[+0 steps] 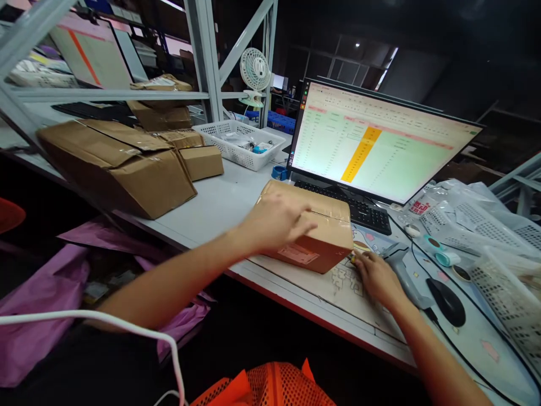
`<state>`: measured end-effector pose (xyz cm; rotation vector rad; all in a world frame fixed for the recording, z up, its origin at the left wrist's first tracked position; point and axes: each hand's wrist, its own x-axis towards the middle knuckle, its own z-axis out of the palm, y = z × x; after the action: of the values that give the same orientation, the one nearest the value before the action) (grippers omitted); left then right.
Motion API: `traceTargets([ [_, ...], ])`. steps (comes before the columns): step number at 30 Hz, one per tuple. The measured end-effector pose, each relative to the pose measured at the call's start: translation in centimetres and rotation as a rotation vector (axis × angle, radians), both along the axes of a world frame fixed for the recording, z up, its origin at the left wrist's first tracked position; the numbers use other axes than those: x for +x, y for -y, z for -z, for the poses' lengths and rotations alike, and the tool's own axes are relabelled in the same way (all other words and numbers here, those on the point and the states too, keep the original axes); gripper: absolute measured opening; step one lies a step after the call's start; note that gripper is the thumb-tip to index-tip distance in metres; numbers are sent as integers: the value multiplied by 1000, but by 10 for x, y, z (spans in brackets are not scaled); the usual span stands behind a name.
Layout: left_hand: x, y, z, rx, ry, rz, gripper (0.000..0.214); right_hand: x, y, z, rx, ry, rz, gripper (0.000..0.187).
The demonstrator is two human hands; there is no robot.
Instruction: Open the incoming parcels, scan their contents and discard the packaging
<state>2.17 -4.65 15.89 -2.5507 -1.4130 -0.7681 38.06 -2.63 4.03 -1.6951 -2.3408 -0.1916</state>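
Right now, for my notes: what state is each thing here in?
Tan taped cardboard box: sealed, labelled
Left hand: resting on box
Right hand: on printed mat by box
Black flat monitor: on, showing spreadsheet
White plastic mesh basket: holding small packets
Large brown cardboard carton: flaps shut

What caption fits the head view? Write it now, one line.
Left hand on a taped cardboard box, right hand beside a handheld barcode scanner, spreadsheet monitor behind.

We find a parcel [308, 237] of matt brown cardboard at centre frame, its top glossy under clear tape [332, 220]. Upper centre, we see a basket [239, 148] of white plastic and shelving [203, 62] of painted metal; at right, crinkled, shiny plastic bags [473, 217] on a smooth, matt desk [211, 208].
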Motion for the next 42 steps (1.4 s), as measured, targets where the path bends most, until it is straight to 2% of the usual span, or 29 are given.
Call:
traceTargets([
  [2, -15, -30, -25, -123, -42, 16, 39, -10, -1, -30, 174, -225, -82, 42],
  [4, -24, -63, -41, -247, -127, 8, 51, -32, 2, -66, 321, -392, -212, 37],
  [6, -25, -89, -47, -365, -190, -8, 59, -61, 7, -92, 330, -434, -377, 34],
  [7, -23, -97, -48, -408, -210, -19, 61, -76, 9, -99, 299, -414, -452, 33],
  [9, -17, -103, -45, -432, -247, -33, 61, -102, 14, -100, 243, -345, -542, 32],
  [11, -11, -98, -40, -385, -316, -33, 60, -118, 16, -92, 232, -299, -557, 29],
  [15, -13, -85, -39, -226, -491, -2, 48, -122, 19, -80, 267, -333, -548, 21],
  [17, -17, -91, -46, -137, -430, -39, 47, -120, 23, -81, 271, -341, -567, 16],
  [20, -22, -119, -61, -89, -194, -116, 51, -118, 30, -85, 255, -351, -572, 14],
  [23, -22, -155, -61, -209, -97, -136, 52, -117, 26, -91, 204, -366, -552, 14],
  [26, -22, -180, -39, -430, -83, -147, 48, -118, 12, -104, 40, -308, -526, 12],
  [29, -28, -191, -15, -645, -70, -145, 51, -124, 3, -123, -95, -194, -473, 7],
  [31, -34, -194, -6, -717, -47, -141, 55, -130, 10, -136, -15, -132, -415, 21],
  [33, -38, -196, -3, -752, -18, -130, 56, -134, 29, -143, 181, -113, -359, 34],
  [35, -40, -198, -3, -767, 4, -117, 56, -132, 57, -142, 350, -117, -377, 30],
  [36, -40, -199, -3, -769, 9, -112, 55, -129, 72, -140, 372, -124, -430, 25],
  [37, -39, -200, -3, -767, 10, -111, 55, -124, 86, -136, 344, -126, -496, 19],
  [39, -35, -202, -2, -758, -1, -122, 52, -113, 106, -132, 189, -118, -613, 14],
  [42, -29, -200, -5, -709, -13, -153, 44, -98, 103, -139, -111, -116, -677, 18],
])
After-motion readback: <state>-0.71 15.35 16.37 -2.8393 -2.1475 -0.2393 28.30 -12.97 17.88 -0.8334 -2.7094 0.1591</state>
